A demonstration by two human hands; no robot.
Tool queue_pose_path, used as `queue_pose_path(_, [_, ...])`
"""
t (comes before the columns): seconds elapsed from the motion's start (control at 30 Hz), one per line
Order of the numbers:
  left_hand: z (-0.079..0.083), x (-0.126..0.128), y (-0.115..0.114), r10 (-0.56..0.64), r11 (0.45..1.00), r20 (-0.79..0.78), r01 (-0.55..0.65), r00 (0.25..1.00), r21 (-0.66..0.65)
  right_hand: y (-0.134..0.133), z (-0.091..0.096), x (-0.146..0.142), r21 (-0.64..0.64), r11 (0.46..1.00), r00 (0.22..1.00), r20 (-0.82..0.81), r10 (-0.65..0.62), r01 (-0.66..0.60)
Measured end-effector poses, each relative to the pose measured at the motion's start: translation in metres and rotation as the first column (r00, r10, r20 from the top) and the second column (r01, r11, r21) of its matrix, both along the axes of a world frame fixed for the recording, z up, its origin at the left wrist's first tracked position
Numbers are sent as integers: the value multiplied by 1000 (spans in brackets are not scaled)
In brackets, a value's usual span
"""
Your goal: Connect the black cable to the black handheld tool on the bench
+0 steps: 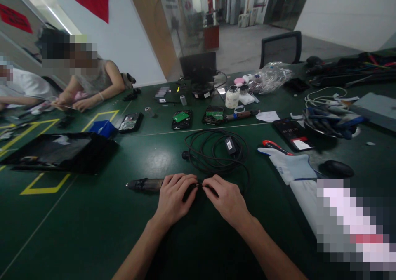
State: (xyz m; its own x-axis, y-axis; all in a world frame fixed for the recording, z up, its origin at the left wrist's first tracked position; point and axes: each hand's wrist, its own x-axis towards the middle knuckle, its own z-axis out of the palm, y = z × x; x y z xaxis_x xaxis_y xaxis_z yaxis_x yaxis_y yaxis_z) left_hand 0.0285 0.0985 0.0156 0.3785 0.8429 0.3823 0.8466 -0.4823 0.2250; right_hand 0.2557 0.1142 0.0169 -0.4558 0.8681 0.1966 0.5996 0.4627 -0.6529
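My left hand (178, 193) is wrapped over the rear of a dark electric screwdriver (147, 185), which lies on the green table with its metal tip to the left. Close beside it, my right hand (225, 195) pinches the end of a black cable at the tool's tail. The fingers hide most of this end, so whether it sits inside the screwdriver I cannot tell. Just beyond my hands lies the coiled black cable (198, 164), with a small black box (229, 145) bearing a white label among its loops.
A black tray (55, 152) and a blue bin (103, 128) stand left. Hard drives (182, 119), a second screwdriver (243, 115) and a white jar (232, 97) lie farther back. At right are a phone (292, 134), a glove (286, 164) and a mouse (336, 168). Two people sit at left.
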Motion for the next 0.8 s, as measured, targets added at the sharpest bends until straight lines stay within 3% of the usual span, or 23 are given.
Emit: queue_pose_path(0.8, [-1,0,1,6,999,1,-6,1000,31,-1,0,-1,5,1000,1000,3,-16,16])
